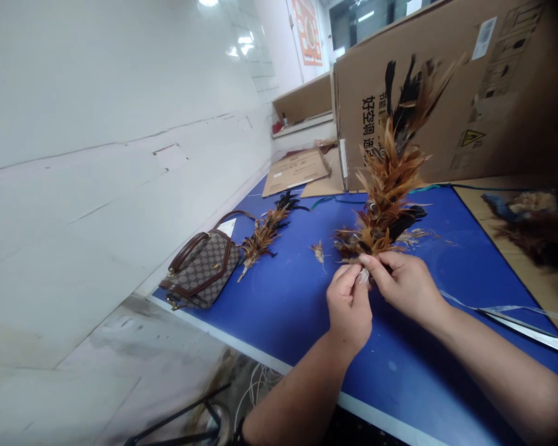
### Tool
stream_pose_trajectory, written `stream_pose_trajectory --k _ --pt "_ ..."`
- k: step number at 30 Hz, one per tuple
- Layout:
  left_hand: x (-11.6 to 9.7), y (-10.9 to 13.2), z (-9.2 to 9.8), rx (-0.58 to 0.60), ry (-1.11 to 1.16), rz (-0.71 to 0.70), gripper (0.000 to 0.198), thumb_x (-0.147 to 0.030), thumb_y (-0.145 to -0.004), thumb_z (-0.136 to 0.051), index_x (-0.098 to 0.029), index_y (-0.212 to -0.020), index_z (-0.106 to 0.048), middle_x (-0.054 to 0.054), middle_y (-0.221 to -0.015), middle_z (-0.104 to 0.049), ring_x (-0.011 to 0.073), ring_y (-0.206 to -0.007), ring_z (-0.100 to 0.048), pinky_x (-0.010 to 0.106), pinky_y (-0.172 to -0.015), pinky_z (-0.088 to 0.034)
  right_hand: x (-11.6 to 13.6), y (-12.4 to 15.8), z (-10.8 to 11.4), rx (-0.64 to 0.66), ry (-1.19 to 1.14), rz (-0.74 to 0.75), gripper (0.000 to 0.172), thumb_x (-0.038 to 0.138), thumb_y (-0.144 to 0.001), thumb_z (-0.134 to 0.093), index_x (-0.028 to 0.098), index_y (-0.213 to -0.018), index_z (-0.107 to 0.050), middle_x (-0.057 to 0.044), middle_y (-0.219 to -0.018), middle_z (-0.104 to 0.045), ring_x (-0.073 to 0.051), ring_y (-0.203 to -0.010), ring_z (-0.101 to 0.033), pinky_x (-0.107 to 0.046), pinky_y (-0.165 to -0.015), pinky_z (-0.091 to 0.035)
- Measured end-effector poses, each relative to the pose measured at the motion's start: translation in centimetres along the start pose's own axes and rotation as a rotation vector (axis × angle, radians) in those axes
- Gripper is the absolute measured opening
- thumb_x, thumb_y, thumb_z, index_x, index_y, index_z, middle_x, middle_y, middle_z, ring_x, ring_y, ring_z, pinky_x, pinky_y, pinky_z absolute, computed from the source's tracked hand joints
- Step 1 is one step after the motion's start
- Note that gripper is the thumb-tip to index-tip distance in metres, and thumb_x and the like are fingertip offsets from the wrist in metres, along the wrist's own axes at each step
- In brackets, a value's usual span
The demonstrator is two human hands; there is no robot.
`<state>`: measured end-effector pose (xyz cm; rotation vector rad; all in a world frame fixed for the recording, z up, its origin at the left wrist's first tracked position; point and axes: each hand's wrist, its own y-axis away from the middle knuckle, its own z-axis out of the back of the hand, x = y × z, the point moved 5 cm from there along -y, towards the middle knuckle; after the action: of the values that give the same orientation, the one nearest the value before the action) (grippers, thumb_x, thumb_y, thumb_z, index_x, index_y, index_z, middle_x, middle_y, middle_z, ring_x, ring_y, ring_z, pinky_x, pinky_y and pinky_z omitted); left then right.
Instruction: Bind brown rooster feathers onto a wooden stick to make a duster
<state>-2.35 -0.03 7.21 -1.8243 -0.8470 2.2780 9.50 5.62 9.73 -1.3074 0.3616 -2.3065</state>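
A tall bundle of brown and black feathers [390, 186] stands upright over the blue table, its lower end between my two hands. My left hand [351, 303] is closed, with thumb and fingers pinching the base of the bundle beside something whitish. From the right, my right hand [407, 282] pinches the same base, thumb against the left fingertips. To the left lies a second feather bundle [265, 235], finished in black at its far end. A small feather tuft [318, 251] rests between the two bundles.
A patterned brown handbag [204, 266] sits at the table's left edge. Scissors [530, 328] lie at the right near a clear strip. Large cardboard boxes [428, 118] stand behind the blue table [288, 310]. More feathers [539, 229] are at the far right.
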Motion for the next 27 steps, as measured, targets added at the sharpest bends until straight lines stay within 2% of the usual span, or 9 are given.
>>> stream_pose_trajectory --k 5,9,14,17,21,25,27 --pt "1.3 0.1 -0.1 -0.044 0.075 0.124 0.029 -0.032 -0.101 -0.054 -0.018 -0.114 -0.075 0.005 -0.088 -0.062 0.0139 -0.076 -0.056 0.028 -0.073 -0.051 0.2 0.1 -0.1 0.073 -0.125 -0.019 0.054 0.053 -0.1 -0.051 0.021 -0.06 -0.066 -0.002 -0.056 -0.065 -0.015 -0.051 -0.057 -0.028 -0.055 -0.042" --pt "1.9 0.2 0.0 -0.078 0.133 0.175 0.027 -0.035 -0.099 -0.058 -0.019 -0.111 -0.076 0.003 -0.083 -0.058 0.0122 -0.072 -0.053 0.026 -0.069 -0.049 1.1 0.0 0.4 0.116 -0.211 0.093 0.055 0.051 -0.103 -0.045 0.021 -0.062 -0.066 -0.004 -0.065 -0.069 -0.017 -0.062 -0.063 -0.029 -0.067 -0.048" --pt "2.0 0.3 0.1 -0.098 0.159 0.175 0.024 -0.034 -0.098 -0.06 -0.019 -0.109 -0.076 0.001 -0.079 -0.055 0.0117 -0.072 -0.053 0.025 -0.07 -0.049 0.7 0.2 0.5 0.191 -0.34 0.135 0.036 0.043 -0.099 -0.055 0.022 -0.072 -0.064 -0.004 -0.076 -0.07 -0.02 -0.076 -0.067 -0.03 -0.074 -0.053" --pt "2.1 0.3 0.1 -0.109 0.168 0.155 0.024 -0.032 -0.097 -0.06 -0.018 -0.11 -0.075 0.004 -0.087 -0.06 0.0122 -0.074 -0.055 0.026 -0.071 -0.051 0.4 0.4 0.1 0.206 -0.456 0.061 0.024 0.042 -0.095 -0.062 0.022 -0.082 -0.064 -0.004 -0.079 -0.07 -0.021 -0.075 -0.067 -0.03 -0.07 -0.055" --pt "1.7 0.3 0.1 -0.128 0.131 0.102 0.024 -0.029 -0.098 -0.058 -0.016 -0.109 -0.074 0.007 -0.095 -0.064 0.0138 -0.078 -0.059 0.028 -0.074 -0.054 0.3 0.5 -0.3 0.173 -0.437 -0.026 0.022 0.042 -0.09 -0.069 0.021 -0.086 -0.065 -0.002 -0.07 -0.067 -0.018 -0.063 -0.063 -0.028 -0.058 -0.054" --pt "0.7 0.4 0.3 -0.158 0.025 0.01 0.024 -0.025 -0.099 -0.054 -0.015 -0.111 -0.073 0.006 -0.087 -0.063 0.0132 -0.073 -0.058 0.028 -0.072 -0.054 0.5 0.3 -0.1 0.143 -0.399 0.022 0.017 0.037 -0.093 -0.065 0.021 -0.089 -0.069 -0.005 -0.08 -0.074 -0.021 -0.075 -0.071 -0.03 -0.069 -0.058" --pt "0.2 0.4 0.4 -0.187 -0.028 -0.051 0.026 -0.023 -0.1 -0.052 -0.015 -0.113 -0.072 0.007 -0.09 -0.065 0.0142 -0.075 -0.06 0.028 -0.074 -0.055 0.6 0.3 0.0 0.11 -0.346 0.052 0.016 0.035 -0.093 -0.066 0.021 -0.088 -0.071 -0.006 -0.083 -0.075 -0.023 -0.08 -0.073 -0.031 -0.075 -0.059"
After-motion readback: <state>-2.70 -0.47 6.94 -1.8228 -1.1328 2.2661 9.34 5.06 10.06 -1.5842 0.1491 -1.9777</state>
